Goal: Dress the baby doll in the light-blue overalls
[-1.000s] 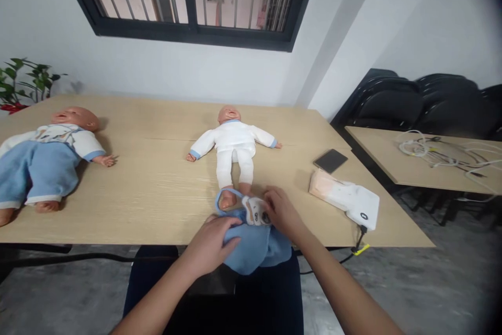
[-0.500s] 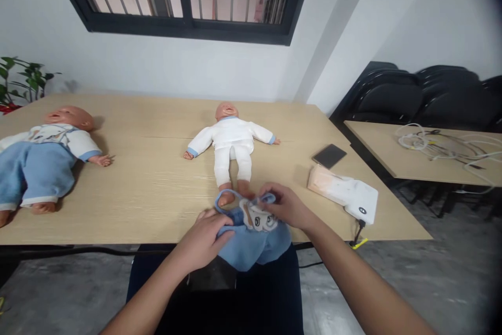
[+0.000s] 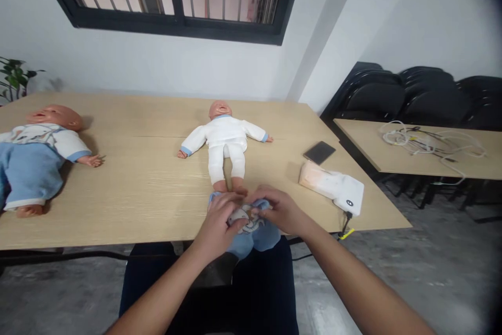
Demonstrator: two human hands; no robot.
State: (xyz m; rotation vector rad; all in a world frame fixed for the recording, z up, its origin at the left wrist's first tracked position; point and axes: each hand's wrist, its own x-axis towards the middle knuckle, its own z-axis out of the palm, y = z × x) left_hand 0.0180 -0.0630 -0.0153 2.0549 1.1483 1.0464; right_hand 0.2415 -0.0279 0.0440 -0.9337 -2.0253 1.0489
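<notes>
A small baby doll [image 3: 225,142] in white clothes lies on its back in the middle of the wooden table [image 3: 149,183], feet toward me. At its feet my left hand [image 3: 219,220] and my right hand [image 3: 276,209] both grip a bunched blue garment with a white printed bib [image 3: 247,228] at the table's near edge. The fingers of both hands are closed on the cloth, close together, just below the doll's feet. Part of the garment hangs over the table edge onto my lap.
A larger doll [image 3: 35,152] in blue trousers lies at the table's left. A dark phone [image 3: 319,152] and a white and pink device [image 3: 333,188] with a cable sit at the right. A second table [image 3: 423,160] with cables and black chairs [image 3: 392,97] stand at the right.
Both hands have come together on the blue garment, gathering it tighter and shifting it up toward the doll's feet. The view has drifted right, so the scene sits further left.
</notes>
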